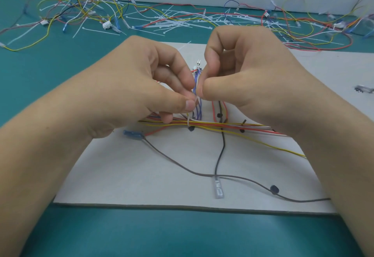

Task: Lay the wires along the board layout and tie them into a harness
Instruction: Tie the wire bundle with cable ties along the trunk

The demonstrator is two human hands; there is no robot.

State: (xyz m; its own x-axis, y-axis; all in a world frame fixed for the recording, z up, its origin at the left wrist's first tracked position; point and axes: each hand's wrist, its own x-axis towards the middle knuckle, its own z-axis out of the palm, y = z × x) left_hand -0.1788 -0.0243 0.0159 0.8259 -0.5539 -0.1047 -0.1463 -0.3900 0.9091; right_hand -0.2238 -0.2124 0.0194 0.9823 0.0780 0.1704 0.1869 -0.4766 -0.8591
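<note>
Two hands pinching a cable tie over wires on a grey board.

A teal table (60,74) carries the board (141,175), which lies near and central. Above its middle, the left hand (141,86) and right hand (249,68) meet, each with thumb and forefinger pressed on a pale cable tie (196,99) at the upright blue wires (199,109), the other fingers curled. Beneath them a wire bundle (212,126) of red, yellow and white runs left to right across the board. Spare ties (178,22) litter the far table. A blue terminal (133,134) lies near left.
</note>
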